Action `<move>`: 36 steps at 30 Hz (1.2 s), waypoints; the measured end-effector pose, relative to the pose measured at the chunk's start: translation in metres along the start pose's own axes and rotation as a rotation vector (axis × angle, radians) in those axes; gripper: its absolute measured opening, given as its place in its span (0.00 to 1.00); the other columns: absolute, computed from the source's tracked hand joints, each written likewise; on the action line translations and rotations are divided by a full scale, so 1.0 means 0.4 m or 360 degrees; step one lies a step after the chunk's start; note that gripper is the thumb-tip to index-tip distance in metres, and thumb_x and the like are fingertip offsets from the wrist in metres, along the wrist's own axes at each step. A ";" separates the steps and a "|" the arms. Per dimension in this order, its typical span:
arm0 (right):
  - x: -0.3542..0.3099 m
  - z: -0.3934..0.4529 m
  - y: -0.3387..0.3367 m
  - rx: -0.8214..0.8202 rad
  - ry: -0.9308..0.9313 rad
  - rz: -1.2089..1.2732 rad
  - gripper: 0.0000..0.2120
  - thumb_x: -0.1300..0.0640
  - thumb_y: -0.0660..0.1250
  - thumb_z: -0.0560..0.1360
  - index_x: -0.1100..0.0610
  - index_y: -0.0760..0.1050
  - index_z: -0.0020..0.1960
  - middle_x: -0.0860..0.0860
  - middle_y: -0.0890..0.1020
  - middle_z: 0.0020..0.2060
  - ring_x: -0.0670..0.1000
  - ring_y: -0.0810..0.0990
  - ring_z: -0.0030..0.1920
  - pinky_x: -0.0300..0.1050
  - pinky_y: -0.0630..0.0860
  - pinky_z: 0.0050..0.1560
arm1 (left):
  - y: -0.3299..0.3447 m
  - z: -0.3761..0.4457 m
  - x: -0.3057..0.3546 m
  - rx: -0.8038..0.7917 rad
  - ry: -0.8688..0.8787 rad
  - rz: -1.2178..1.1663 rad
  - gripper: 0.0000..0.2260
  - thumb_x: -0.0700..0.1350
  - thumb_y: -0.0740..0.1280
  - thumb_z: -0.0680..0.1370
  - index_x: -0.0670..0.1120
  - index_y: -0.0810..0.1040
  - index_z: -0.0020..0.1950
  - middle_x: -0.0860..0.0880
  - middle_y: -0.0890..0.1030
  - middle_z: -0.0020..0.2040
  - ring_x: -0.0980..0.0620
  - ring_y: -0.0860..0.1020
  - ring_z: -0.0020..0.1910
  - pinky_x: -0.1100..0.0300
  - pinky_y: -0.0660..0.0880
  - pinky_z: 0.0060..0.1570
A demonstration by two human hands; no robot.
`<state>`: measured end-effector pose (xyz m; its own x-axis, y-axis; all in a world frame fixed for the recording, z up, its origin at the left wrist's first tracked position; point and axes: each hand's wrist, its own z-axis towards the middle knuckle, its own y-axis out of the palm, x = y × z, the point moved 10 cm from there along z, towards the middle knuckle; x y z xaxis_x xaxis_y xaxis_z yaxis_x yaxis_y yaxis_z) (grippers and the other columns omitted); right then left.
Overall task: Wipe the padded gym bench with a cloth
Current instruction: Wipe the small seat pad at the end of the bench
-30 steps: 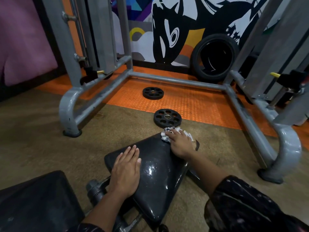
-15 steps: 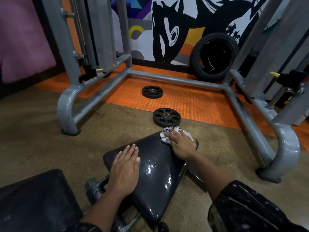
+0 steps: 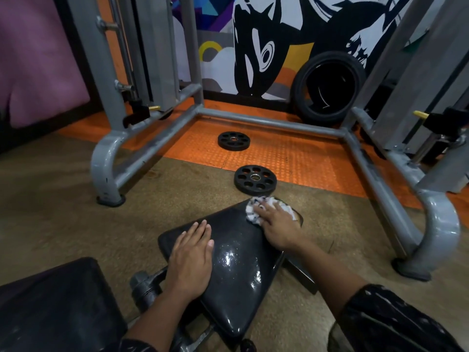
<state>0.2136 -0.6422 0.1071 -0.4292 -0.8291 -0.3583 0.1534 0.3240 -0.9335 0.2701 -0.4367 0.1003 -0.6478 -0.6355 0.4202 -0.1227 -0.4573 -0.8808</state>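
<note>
The black padded bench seat lies below me, glossy and wedge-shaped, narrowing toward me. My right hand presses a white patterned cloth onto the seat's far corner, fingers spread over it. My left hand rests flat on the seat's left edge, fingers together, holding nothing. A second black pad of the bench fills the lower left.
A grey steel rack frame surrounds an orange floor mat. Two black weight plates lie on the floor just past the seat. A tyre leans on the painted wall. Grey frame feet stand right and left.
My right hand and the cloth stay at the far corner of the seat, shifting only slightly. The left hand has not moved.
</note>
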 end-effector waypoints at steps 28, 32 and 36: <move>0.030 -0.019 -0.030 -0.0048 0.0079 0.0011 0.22 0.55 0.52 0.82 0.47 0.60 0.76 0.47 0.55 0.78 0.53 0.49 0.78 0.52 0.46 0.74 | 0.001 0.002 -0.001 -0.0023 0.0004 0.0009 0.36 0.60 0.32 0.74 0.48 0.58 0.76 0.56 0.56 0.77 0.60 0.50 0.76 0.62 0.43 0.74; -0.042 -0.094 0.013 -0.0078 -0.0233 0.0043 0.21 0.54 0.55 0.82 0.43 0.64 0.74 0.43 0.58 0.77 0.50 0.50 0.78 0.54 0.48 0.76 | 0.005 0.004 -0.004 -0.0022 0.0003 0.0020 0.36 0.60 0.32 0.74 0.48 0.59 0.76 0.56 0.56 0.77 0.61 0.50 0.76 0.62 0.44 0.74; 0.015 -0.132 0.013 -0.0096 -0.0285 0.0438 0.21 0.59 0.59 0.80 0.43 0.68 0.71 0.39 0.63 0.73 0.46 0.53 0.77 0.50 0.47 0.77 | 0.007 0.006 -0.009 -0.0018 -0.0011 0.0002 0.36 0.60 0.33 0.74 0.48 0.59 0.76 0.56 0.56 0.77 0.61 0.50 0.76 0.61 0.45 0.74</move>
<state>0.1647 -0.6213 0.1007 -0.2152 -0.7717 -0.5985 0.1865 0.5690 -0.8009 0.2738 -0.4371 0.0970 -0.6429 -0.6403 0.4203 -0.1301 -0.4494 -0.8838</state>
